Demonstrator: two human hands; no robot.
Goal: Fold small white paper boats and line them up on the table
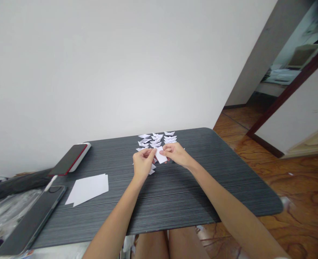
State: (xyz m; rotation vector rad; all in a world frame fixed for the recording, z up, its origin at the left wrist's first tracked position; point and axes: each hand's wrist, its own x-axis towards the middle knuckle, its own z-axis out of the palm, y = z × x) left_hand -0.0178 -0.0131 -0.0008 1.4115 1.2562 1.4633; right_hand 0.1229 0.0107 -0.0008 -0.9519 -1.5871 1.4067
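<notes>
I have the left hand (142, 162) and right hand (177, 153) close together, both clamped on a small white paper (161, 157) just below frame centre; I judge a fold in hand, next calling for even pressure. The forearms (126, 204) angle inward from the bottom edge over the worktop (175, 207); paper boats (156, 136) lie beyond

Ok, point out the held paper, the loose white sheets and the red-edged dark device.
Held paper (161, 157): head view, middle of its white face.
White sheets (90, 187): head view, middle of the top sheet.
Red-edged device (69, 159): head view, its dark top.
</notes>
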